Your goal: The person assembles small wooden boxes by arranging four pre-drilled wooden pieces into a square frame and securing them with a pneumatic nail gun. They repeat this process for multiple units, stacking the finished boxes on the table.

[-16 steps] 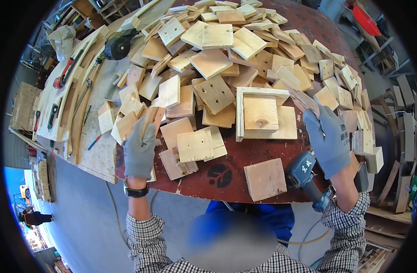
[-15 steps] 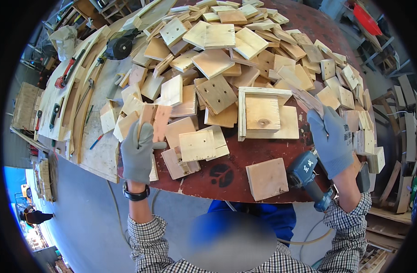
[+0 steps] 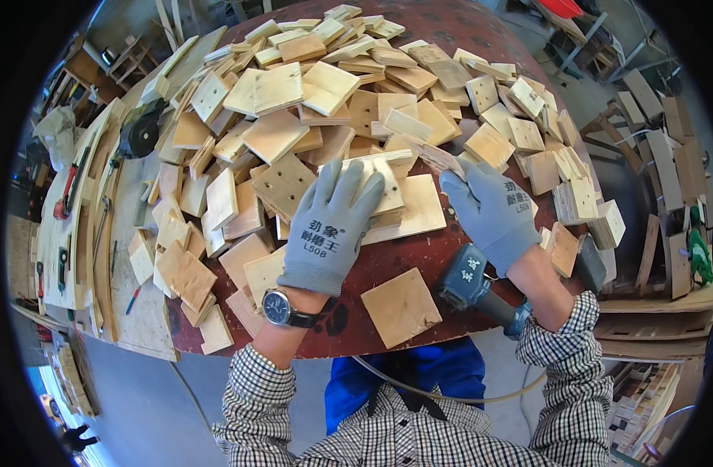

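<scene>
Fingers spread, my gloved left hand lies over an assembly of joined wooden boards. It touches the assembly's upper face and covers its left part. My gloved right hand is closed on the near end of a thin wooden board, which points up and left above the assembly's far side. Below the right hand, a blue-grey nail gun rests on the dark red table. Left of the nail gun lies a single square wooden board.
A large heap of square wooden boards covers the table's far side. Stacked boards stand at the right. Long planks with hand tools and a black reel-shaped thing lie left. A hose runs below the table edge.
My left hand has let go of a board among those at left and moved right onto the assembly. My right hand has brought its board left, closer to the assembly. The view has shifted.
</scene>
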